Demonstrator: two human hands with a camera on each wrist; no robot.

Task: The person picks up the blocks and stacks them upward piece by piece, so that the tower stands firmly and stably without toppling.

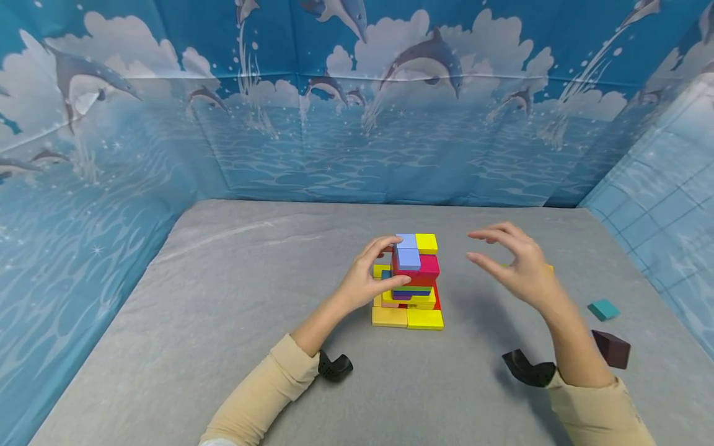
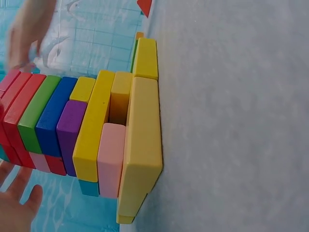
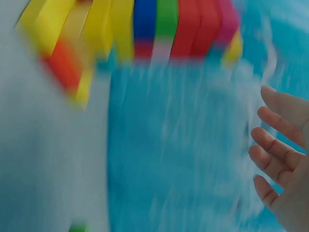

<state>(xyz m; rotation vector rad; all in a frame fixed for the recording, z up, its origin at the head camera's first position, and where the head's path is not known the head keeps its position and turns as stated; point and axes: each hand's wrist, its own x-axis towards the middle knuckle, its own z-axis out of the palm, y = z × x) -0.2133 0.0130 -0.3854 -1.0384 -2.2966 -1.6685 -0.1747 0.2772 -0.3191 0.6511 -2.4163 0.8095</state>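
Note:
A tall tower of coloured wooden blocks (image 1: 415, 271) stands near the middle of the grey cloth, with layers of yellow, purple, blue, green and red. Light blue blocks (image 1: 408, 259) and a yellow block (image 1: 426, 243) lie on its top. My left hand (image 1: 370, 275) is cupped loosely at the tower's upper left, index fingertip by the light blue blocks and thumb across the near red face; how firmly it touches is unclear. Off to the tower's right, my right hand (image 1: 519, 263) is raised with fingers spread and holds nothing. The right wrist view shows this hand (image 3: 285, 154) apart from the blurred tower.
A teal block (image 1: 603, 310) and a dark brown block (image 1: 612, 349) lie right of my right forearm. Something yellow (image 1: 550, 269) shows partly behind my right hand. Dolphin-printed curtains (image 1: 357, 142) hang behind and beside the grey surface (image 1: 234, 347).

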